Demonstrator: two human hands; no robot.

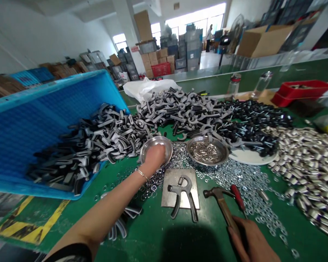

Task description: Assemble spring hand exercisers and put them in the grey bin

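My left hand [153, 158] reaches into a shallow steel bowl [156, 150], its fingers hidden by the back of the hand, so any contents are out of sight. My right hand [251, 240] closes around the wooden handle of a claw hammer [221, 200] at the bottom right. Beside the hammer lies a red-handled screwdriver [237, 197]. An assembled grey and black hand grip exerciser [182, 194] rests on a square steel plate [180, 188]. A second steel bowl [207, 151] holds small silver metal sleeves. Loose steel washers [229, 178] are spread around both bowls.
A tilted blue plastic crate [43, 123] spills grey-and-black grip handles onto the green workbench [153, 240]. Behind lie heaped grey parts [177, 109], black-knobbed bolts [254, 127], silver sleeves [306, 163], a white plate [250, 157], a red tray [300, 91] and glass jars [262, 84].
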